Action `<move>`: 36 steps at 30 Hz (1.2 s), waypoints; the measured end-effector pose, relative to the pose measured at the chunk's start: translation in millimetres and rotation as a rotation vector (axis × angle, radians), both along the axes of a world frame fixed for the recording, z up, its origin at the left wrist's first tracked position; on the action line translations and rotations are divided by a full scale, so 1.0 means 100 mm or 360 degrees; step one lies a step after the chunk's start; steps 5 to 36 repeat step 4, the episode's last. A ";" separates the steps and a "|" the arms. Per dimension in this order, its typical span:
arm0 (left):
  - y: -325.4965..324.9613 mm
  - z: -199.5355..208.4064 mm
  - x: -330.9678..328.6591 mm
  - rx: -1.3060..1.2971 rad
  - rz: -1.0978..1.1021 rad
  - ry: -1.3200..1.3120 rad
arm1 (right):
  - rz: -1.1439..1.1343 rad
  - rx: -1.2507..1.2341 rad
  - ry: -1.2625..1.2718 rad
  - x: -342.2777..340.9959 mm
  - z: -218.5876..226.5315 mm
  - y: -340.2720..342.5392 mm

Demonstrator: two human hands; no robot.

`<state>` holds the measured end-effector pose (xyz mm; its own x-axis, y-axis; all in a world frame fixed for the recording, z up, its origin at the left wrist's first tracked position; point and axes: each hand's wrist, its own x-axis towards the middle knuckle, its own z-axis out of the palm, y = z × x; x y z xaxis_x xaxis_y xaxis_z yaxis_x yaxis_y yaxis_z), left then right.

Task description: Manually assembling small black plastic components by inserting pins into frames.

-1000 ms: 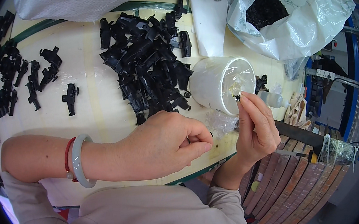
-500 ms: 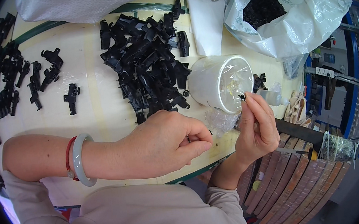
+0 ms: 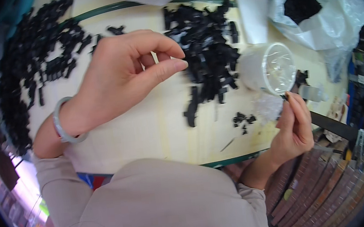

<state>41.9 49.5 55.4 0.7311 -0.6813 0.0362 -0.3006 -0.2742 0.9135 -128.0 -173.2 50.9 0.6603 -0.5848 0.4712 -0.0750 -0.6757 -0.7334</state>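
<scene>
My left hand (image 3: 126, 72), with a pale bangle (image 3: 58, 122) at its wrist, is over the table beside a heap of black plastic clips (image 3: 204, 51). Its thumb and forefinger are curved with a small gap, and I see nothing between them. Farther right, my right hand (image 3: 296, 123) pinches a small black plastic piece (image 3: 284, 97) between thumb and fingertips. That hand is just in front of a white plastic tub (image 3: 252, 68) with clear film in its mouth. Several small black pieces (image 3: 243, 120) lie on the table between the hands.
Many more black clips (image 3: 29, 54) spread along the table's left side. At the far right, a white plastic bag (image 3: 341, 21) holds black parts. A small translucent bottle (image 3: 312, 94) is right of the tub. Crumpled clear film (image 3: 266, 106) lies near the small pieces.
My left hand has moved away from my right hand, up and left toward the clip heap, uncovering the small pieces. My right hand keeps its pinch near the tub. The whole view has shifted.
</scene>
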 end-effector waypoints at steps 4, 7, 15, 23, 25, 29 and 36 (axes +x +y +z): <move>0.19 -0.14 -0.22 0.0295 -0.0088 -0.0119 | 0.0263 -0.0145 -0.0003 -0.05 -0.07 0.15; 0.19 -0.14 -0.22 0.0295 -0.0088 -0.0119 | 0.0263 -0.0145 -0.0003 -0.05 -0.07 0.15; 0.19 -0.14 -0.22 0.0295 -0.0088 -0.0119 | 0.0263 -0.0145 -0.0003 -0.05 -0.07 0.15; 0.19 -0.14 -0.22 0.0295 -0.0088 -0.0119 | 0.0263 -0.0145 -0.0003 -0.05 -0.07 0.15; 0.19 -0.14 -0.22 0.0295 -0.0088 -0.0119 | 0.0263 -0.0145 -0.0003 -0.05 -0.07 0.15; 0.19 -0.14 -0.22 0.0295 -0.0088 -0.0119 | 0.0263 -0.0145 -0.0003 -0.05 -0.07 0.15; 0.19 -0.14 -0.22 0.0295 -0.0088 -0.0119 | 0.0263 -0.0145 -0.0003 -0.05 -0.07 0.15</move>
